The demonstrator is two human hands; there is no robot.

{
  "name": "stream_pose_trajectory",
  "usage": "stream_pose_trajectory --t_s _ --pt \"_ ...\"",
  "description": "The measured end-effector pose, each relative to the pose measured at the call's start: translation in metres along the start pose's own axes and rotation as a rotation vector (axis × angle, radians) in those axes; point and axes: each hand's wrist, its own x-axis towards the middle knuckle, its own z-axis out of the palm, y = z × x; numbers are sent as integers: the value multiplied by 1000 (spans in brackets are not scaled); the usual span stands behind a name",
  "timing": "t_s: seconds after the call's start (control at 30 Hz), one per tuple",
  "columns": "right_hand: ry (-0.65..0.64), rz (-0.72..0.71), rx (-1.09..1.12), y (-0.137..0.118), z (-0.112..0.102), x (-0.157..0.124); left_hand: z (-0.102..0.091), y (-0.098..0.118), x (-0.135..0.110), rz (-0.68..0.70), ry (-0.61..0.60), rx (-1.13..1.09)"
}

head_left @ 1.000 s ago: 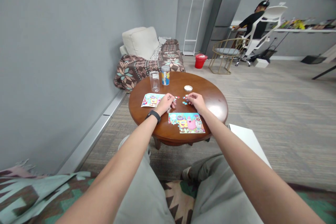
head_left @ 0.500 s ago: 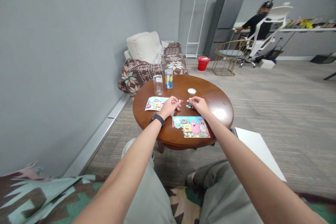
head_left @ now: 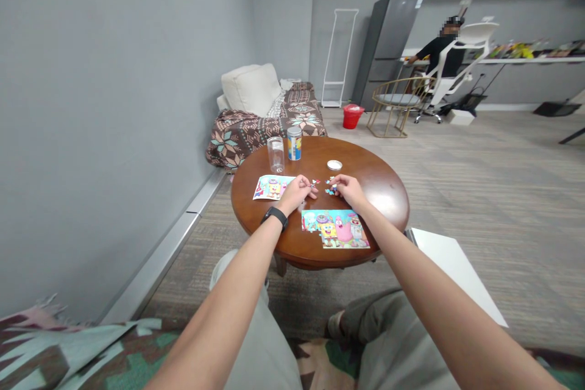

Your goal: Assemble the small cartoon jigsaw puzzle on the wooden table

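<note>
On the round table, a mostly assembled jigsaw puzzle (head_left: 340, 228) with cartoon figures lies between my forearms, its lower left corner open. Beyond it, my left hand (head_left: 297, 192), with a dark band on the wrist, has its fingers closed at a small red and white jigsaw piece (head_left: 315, 182). My right hand (head_left: 349, 189) is bent down over a few loose blue and white pieces (head_left: 329, 191), fingertips together on one of them. A printed picture sheet (head_left: 270, 187) with the same cartoon lies left of my left hand, partly covered by it.
A clear plastic jar (head_left: 276, 156) and a printed can (head_left: 295, 145) stand at the table's far left. A round white lid (head_left: 334, 165) lies beyond my hands. A white board (head_left: 457, 268) is right of the table. A person (head_left: 441, 55) is at the far counter.
The camera view has tilted up slightly, so everything sits lower. Both hands stay near the loose pieces, with only small finger movements.
</note>
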Motion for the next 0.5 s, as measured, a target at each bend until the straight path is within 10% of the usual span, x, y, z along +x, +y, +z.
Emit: stream_pose_trajectory --t_s 0.5 --pt "3 -20 -56 4 1 1 -2 -3 0 64 -29 71"
